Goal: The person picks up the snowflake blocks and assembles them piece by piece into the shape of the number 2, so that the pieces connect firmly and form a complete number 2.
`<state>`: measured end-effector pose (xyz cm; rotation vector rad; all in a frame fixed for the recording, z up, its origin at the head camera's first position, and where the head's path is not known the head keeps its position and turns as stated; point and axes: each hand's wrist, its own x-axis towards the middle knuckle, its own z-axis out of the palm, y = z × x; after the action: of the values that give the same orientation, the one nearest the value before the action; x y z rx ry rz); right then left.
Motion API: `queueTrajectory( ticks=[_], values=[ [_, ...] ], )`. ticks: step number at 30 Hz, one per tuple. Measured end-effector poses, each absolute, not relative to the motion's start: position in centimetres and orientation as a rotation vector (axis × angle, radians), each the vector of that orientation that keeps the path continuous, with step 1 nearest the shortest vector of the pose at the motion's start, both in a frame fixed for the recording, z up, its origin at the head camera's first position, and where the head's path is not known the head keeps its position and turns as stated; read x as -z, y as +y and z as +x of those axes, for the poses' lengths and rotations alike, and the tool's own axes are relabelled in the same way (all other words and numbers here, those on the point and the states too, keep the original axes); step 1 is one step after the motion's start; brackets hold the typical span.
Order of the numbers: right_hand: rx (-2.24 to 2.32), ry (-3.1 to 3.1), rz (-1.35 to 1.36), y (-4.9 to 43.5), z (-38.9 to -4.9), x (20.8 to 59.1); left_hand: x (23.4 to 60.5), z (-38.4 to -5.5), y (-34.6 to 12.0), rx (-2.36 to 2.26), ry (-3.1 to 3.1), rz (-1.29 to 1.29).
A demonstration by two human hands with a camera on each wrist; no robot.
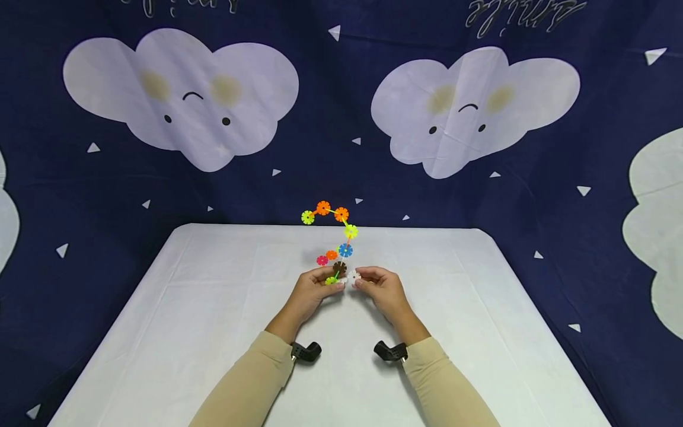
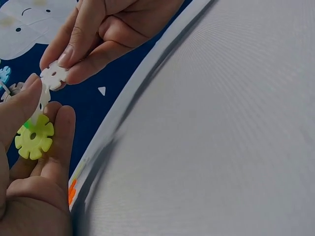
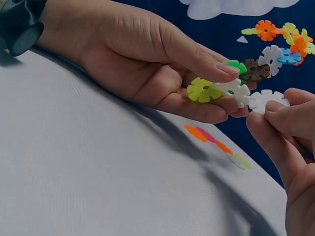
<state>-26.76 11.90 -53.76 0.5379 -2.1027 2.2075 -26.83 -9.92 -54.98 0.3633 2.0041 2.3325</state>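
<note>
A chain of colourful snowflake discs [image 1: 338, 231] rises above the white table [image 1: 213, 308]. My left hand [image 1: 312, 290] pinches its lower end, thumb and fingers around a yellow-green disc [image 2: 33, 137] [image 3: 203, 90] and a white disc [image 3: 235, 89]. My right hand [image 1: 381, 287] pinches a loose white disc [image 2: 53, 75] [image 3: 265, 100] [image 1: 354, 276] by its edge, held right against the white disc of the chain. Brown [image 3: 255, 70], blue [image 1: 345, 250] and orange [image 1: 323, 207] discs continue upward.
A dark blue backdrop with white clouds [image 1: 181, 95] hangs behind the table. The table's far edge [image 1: 331, 226] lies just behind the chain. Black wrist-camera mounts [image 1: 306, 351] sit on both beige sleeves.
</note>
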Motion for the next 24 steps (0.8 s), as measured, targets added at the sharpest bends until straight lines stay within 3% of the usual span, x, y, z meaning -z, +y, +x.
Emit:
queueTrajectory(
  ticks=[24],
  values=[
    [-2.306, -1.934, 0.516, 11.24, -26.32, 53.85, 54.74, -26.67, -9.91, -2.345, 1.95, 0.344]
  ],
)
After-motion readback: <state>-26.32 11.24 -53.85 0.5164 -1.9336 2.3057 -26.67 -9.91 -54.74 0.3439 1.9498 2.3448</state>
